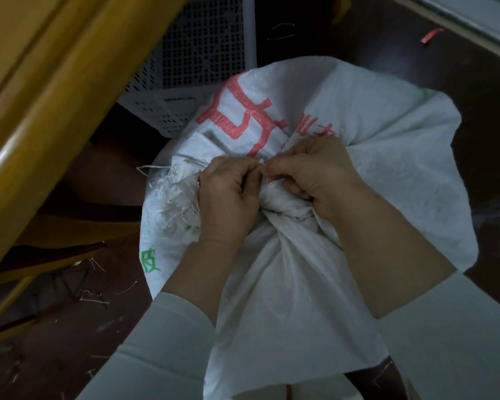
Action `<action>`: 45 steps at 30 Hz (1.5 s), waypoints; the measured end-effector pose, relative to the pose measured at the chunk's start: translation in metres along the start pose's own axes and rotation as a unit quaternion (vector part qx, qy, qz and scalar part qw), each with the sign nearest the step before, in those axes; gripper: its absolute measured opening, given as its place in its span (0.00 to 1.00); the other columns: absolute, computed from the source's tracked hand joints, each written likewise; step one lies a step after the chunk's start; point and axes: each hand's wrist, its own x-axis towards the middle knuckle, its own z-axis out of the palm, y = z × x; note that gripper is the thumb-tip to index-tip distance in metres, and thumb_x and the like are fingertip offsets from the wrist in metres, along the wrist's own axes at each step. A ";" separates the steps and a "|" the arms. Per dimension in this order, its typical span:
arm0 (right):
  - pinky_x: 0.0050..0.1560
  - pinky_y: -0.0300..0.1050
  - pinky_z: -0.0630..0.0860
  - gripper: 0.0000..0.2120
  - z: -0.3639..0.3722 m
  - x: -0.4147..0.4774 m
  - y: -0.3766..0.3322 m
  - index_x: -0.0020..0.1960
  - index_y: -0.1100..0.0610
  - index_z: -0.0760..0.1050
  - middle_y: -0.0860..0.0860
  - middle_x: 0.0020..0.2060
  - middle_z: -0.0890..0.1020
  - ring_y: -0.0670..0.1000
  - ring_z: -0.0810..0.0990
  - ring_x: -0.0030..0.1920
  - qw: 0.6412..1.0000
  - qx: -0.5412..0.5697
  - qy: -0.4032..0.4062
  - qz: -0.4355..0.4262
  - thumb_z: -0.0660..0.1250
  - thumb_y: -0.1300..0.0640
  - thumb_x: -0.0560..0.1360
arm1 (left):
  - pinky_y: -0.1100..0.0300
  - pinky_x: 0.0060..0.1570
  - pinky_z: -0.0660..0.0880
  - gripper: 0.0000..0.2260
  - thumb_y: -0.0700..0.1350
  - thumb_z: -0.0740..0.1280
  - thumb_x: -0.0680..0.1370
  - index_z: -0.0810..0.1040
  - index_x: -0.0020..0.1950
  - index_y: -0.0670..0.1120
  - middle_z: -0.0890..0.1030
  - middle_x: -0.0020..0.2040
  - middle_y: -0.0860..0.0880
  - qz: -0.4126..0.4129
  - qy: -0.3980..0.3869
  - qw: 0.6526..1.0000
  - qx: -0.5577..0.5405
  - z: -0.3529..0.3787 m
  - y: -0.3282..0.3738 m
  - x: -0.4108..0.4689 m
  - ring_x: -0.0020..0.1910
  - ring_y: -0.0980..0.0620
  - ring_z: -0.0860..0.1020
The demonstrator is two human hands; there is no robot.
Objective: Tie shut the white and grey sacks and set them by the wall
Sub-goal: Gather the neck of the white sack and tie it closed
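Note:
A full white woven sack (387, 157) with red and green printed characters stands on the dark floor below me. Its top is gathered into a twisted neck (280, 209) with frayed white strands at the left. My left hand (228, 194) and my right hand (309, 174) meet over that neck, fingers curled. Both pinch a thin white string (261, 162) between their fingertips, right at the bunched fabric. No grey sack is in view.
A white perforated plastic crate (202, 53) stands behind the sack. A yellow wooden furniture frame (41, 105) slants along the left. Loose strands and a red strip (430, 36) lie on the dark floor. A pale ledge (474, 21) runs across the top right.

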 end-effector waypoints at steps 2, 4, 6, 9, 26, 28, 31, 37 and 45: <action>0.19 0.31 0.62 0.08 0.001 0.000 0.001 0.34 0.71 0.77 0.52 0.18 0.73 0.43 0.65 0.15 1.000 0.003 0.004 -0.003 0.75 0.66 0.63 | 0.55 0.43 0.77 0.09 0.41 0.65 0.71 0.83 0.44 0.38 0.83 0.40 0.41 0.012 -0.008 1.000 0.016 -0.001 -0.001 0.000 0.42 0.43 0.80; 0.19 0.32 0.62 0.11 0.001 -0.001 0.001 0.40 0.73 0.78 0.56 0.21 0.73 0.44 0.65 0.15 1.000 0.007 0.009 -0.007 0.75 0.67 0.62 | 0.57 0.44 0.75 0.07 0.38 0.66 0.71 0.83 0.44 0.39 0.83 0.39 0.42 0.022 -0.016 0.999 0.031 -0.001 -0.002 0.001 0.42 0.44 0.79; 0.18 0.33 0.62 0.09 0.002 -0.002 0.001 0.38 0.73 0.78 0.55 0.20 0.72 0.44 0.65 0.15 1.000 0.011 0.007 -0.011 0.74 0.67 0.63 | 0.58 0.45 0.74 0.08 0.39 0.65 0.72 0.83 0.44 0.39 0.83 0.39 0.43 0.026 -0.021 0.999 0.033 -0.002 -0.002 0.001 0.42 0.45 0.79; 0.18 0.31 0.63 0.08 0.001 -0.003 0.003 0.29 0.63 0.76 0.47 0.14 0.71 0.41 0.65 0.14 1.000 0.013 0.000 -0.013 0.74 0.68 0.64 | 0.59 0.45 0.74 0.10 0.42 0.64 0.72 0.83 0.45 0.39 0.83 0.39 0.43 0.032 -0.029 0.999 0.023 -0.005 -0.002 0.001 0.43 0.51 0.76; 0.22 0.34 0.71 0.12 0.006 -0.027 0.010 0.32 0.52 0.76 0.45 0.20 0.78 0.42 0.72 0.18 0.993 0.001 0.021 -0.114 0.74 0.65 0.67 | 0.62 0.45 0.72 0.13 0.43 0.60 0.72 0.84 0.44 0.42 0.83 0.39 0.48 0.030 -0.063 0.997 0.031 -0.013 0.004 -0.006 0.44 0.55 0.73; 0.22 0.33 0.70 0.09 0.005 -0.030 0.010 0.34 0.55 0.77 0.46 0.21 0.79 0.42 0.74 0.19 0.995 0.005 0.017 -0.099 0.74 0.65 0.67 | 0.62 0.45 0.72 0.12 0.43 0.60 0.72 0.83 0.44 0.42 0.83 0.39 0.48 0.035 -0.064 0.997 0.034 -0.013 0.003 -0.007 0.44 0.54 0.73; 0.22 0.30 0.68 0.07 0.001 -0.033 0.006 0.37 0.58 0.78 0.48 0.24 0.80 0.42 0.77 0.22 0.998 0.025 -0.006 -0.058 0.73 0.67 0.67 | 0.63 0.45 0.72 0.12 0.42 0.61 0.72 0.83 0.45 0.41 0.83 0.39 0.46 0.041 -0.061 0.997 0.038 -0.013 0.002 -0.006 0.44 0.54 0.73; 0.35 0.43 0.75 0.14 0.003 -0.032 0.013 0.29 0.50 0.71 0.47 0.27 0.77 0.46 0.76 0.28 0.988 -0.110 0.054 -0.098 0.72 0.64 0.65 | 0.65 0.46 0.71 0.11 0.43 0.62 0.73 0.83 0.44 0.41 0.83 0.39 0.46 0.041 -0.058 0.997 0.037 -0.011 0.003 -0.011 0.44 0.54 0.74; 0.35 0.43 0.67 0.19 0.008 -0.037 0.016 0.26 0.51 0.61 0.48 0.27 0.72 0.47 0.69 0.30 0.980 -0.133 0.101 -0.106 0.69 0.65 0.66 | 0.71 0.47 0.68 0.12 0.42 0.62 0.73 0.83 0.45 0.39 0.83 0.39 0.44 0.082 -0.073 0.993 0.042 -0.015 0.005 -0.011 0.44 0.54 0.73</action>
